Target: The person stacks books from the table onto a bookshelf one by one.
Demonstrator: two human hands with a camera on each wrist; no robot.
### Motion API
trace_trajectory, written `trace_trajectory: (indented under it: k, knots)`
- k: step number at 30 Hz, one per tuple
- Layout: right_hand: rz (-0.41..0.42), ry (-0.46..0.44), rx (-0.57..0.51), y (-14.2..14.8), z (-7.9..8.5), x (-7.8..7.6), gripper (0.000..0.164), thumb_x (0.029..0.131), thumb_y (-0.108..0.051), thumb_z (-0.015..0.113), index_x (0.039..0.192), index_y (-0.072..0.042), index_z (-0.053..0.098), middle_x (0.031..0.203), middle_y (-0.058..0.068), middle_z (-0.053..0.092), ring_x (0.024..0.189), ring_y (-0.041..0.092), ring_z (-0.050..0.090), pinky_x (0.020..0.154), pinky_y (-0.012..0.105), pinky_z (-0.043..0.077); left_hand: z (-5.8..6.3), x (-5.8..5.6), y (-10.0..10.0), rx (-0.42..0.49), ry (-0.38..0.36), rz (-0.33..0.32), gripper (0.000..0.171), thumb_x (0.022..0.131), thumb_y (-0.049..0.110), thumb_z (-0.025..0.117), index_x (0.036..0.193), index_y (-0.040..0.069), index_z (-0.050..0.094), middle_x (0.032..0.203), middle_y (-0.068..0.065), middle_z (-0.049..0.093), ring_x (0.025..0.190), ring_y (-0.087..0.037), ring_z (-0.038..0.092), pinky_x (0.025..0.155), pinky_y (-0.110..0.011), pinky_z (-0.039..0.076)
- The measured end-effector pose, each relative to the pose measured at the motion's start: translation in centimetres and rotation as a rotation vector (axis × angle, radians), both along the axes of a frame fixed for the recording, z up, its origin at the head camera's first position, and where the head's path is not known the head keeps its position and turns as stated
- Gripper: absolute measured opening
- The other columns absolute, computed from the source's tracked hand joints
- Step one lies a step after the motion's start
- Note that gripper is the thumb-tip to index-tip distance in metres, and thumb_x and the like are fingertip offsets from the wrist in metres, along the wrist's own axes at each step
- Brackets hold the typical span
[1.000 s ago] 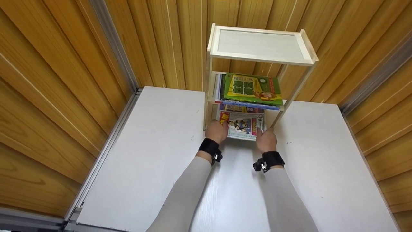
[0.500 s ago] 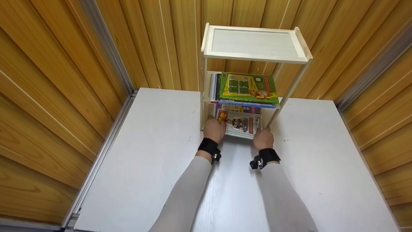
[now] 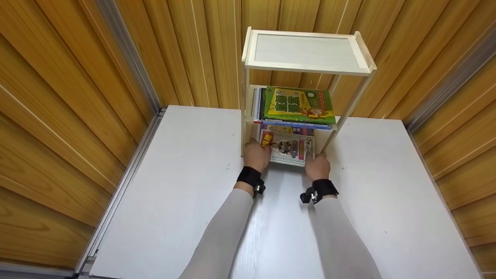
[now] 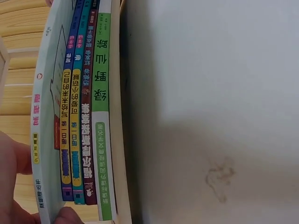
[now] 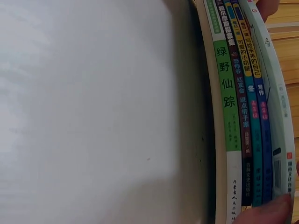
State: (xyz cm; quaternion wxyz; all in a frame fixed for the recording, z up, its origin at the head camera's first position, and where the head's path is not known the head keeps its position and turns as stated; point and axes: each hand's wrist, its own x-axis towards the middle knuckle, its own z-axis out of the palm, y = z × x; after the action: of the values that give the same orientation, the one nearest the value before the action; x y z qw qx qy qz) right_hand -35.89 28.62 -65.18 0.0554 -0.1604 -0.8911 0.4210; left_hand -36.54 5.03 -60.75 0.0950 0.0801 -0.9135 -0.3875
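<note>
In the head view, a white picture-covered book (image 3: 286, 149) lies on top of the stack on the lowest shelf of a small white rack (image 3: 306, 52). My left hand (image 3: 257, 155) holds its left front side and my right hand (image 3: 318, 167) its right side, with fingertips partly hidden. In the left wrist view, its pale spine (image 4: 39, 121) bows slightly above several book spines, among them a purple book (image 4: 67, 140) and a green-and-white book (image 4: 102, 149). A fingertip touches the pale book (image 5: 280, 121) at a lower corner in the right wrist view.
On the rack's middle shelf a green-and-yellow book (image 3: 298, 106) tops another stack. Thin rack posts (image 3: 350, 102) stand close beside both hands. A white tabletop (image 3: 193, 174) spreads around the rack, with wood-panelled walls (image 3: 217, 54) behind and at the sides.
The head view has shifted slightly. The white book sits a little further back on the lowest shelf, and both hands have stayed at its sides.
</note>
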Motion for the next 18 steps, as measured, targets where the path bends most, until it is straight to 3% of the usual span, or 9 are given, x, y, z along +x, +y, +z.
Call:
trace_trajectory:
  k: [5,9,12,18]
  knots:
    - [0.040,-0.018,0.039,0.1,1.5,1.6,0.080,0.109,-0.058,0.050,0.142,0.015,0.049,0.130,0.041,0.067,0.126,0.060,0.064,0.104,0.064,0.054,-0.2,0.5,-0.1,-0.052,0.011,-0.014,0.071,0.108,0.041,0.066,0.150,-0.014,0.050,0.125,-0.028,0.071,0.116,-0.038,0.073,0.099,-0.048,0.062]
    - [0.045,-0.034,0.042,-0.4,4.0,3.5,0.073,0.112,-0.053,0.045,0.143,0.013,0.048,0.128,0.039,0.068,0.122,0.057,0.066,0.102,0.064,0.053,-0.2,1.2,-0.3,-0.131,0.036,-0.018,0.069,0.109,0.045,0.065,0.146,-0.012,0.055,0.120,-0.027,0.072,0.110,-0.039,0.074,0.094,-0.048,0.063]
    - [0.029,-0.035,0.073,-0.3,5.0,4.5,0.067,0.114,-0.050,0.044,0.141,0.011,0.051,0.122,0.035,0.071,0.112,0.052,0.070,0.095,0.061,0.054,0.1,1.9,-0.5,-0.204,0.050,-0.010,0.065,0.109,0.051,0.063,0.138,-0.008,0.061,0.117,-0.025,0.072,0.108,-0.039,0.073,0.091,-0.050,0.063]
    - [-0.015,0.110,0.199,0.0,5.6,5.8,0.055,0.112,-0.042,0.054,0.125,0.011,0.062,0.115,0.037,0.070,0.109,0.059,0.067,0.097,0.064,0.050,0.7,3.8,-0.9,-0.292,0.033,0.005,0.067,0.108,0.061,0.060,0.133,-0.001,0.061,0.119,-0.022,0.070,0.109,-0.041,0.069,0.085,-0.056,0.062]
